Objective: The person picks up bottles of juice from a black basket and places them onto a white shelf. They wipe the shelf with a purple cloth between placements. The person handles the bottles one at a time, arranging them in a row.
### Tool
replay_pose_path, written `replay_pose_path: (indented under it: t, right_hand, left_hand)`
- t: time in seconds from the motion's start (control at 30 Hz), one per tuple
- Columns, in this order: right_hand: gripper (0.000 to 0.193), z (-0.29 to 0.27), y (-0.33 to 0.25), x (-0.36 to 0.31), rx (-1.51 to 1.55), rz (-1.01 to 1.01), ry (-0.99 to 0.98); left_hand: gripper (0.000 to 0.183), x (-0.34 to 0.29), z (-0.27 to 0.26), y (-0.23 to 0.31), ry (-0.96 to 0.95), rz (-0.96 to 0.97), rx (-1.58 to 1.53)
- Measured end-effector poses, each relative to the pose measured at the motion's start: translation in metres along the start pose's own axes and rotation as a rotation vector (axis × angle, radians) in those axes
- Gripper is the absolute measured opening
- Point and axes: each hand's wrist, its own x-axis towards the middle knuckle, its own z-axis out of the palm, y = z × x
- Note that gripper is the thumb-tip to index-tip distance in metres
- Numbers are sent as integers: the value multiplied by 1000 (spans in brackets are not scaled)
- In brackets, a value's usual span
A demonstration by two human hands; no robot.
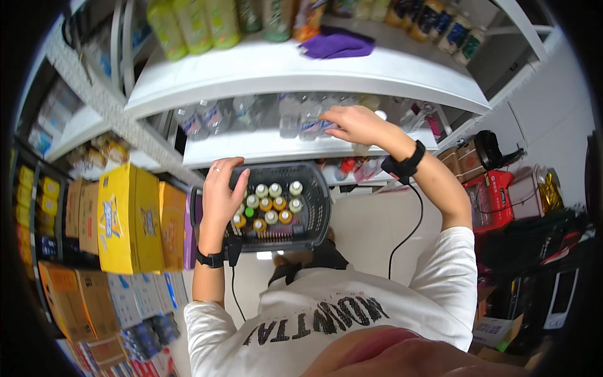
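Observation:
My right hand [359, 124] reaches onto the lower white shelf [251, 146], its fingers closed around the near end of a clear plastic bottle [310, 127] with a bluish label. Other clear bottles [213, 118] stand to the left on that shelf and behind my fingers. My left hand [221, 191] is over the left side of a dark grey plastic basket [321, 204], fingers extended and thumb apart. Whether it touches the rim cannot be made out. Inside the basket stand several bottles [271, 217], mostly white-capped, some with orange contents, plus one with a green cap [249, 212].
The upper shelf [282, 74] overhangs my right hand; it carries green bottles [191, 25] and a purple cloth [339, 44]. Yellow cartons [129, 220] are stacked at the left. Red packages [493, 198] and black bags sit at the right. A cable [402, 235] hangs from my right wrist.

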Motion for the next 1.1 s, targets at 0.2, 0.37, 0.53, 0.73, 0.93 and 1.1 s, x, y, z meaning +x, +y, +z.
replay_pose_path:
  t: [0.2, 0.37, 0.53, 0.73, 0.93, 1.1]
  right_hand:
    - [33, -128, 67, -51, -183, 26, 183]
    - [36, -212, 155, -67, -432, 20, 303]
    - [48, -252, 221, -20, -406, 46, 401]
    - [54, -275, 333, 87, -404, -106, 432]
    - [67, -309, 288, 118, -288, 240, 230]
    - [67, -288, 343, 152, -308, 136, 444]
  left_hand:
    - [22, 103, 38, 68, 82, 256, -47]
    - [18, 192, 109, 112, 172, 305, -148]
    - [9, 256, 157, 104, 207, 85, -259]
    - [16, 269, 174, 111, 121, -29, -197]
    - [19, 263, 164, 115, 107, -94, -149]
    - [22, 269, 170, 111, 71, -94, -127]
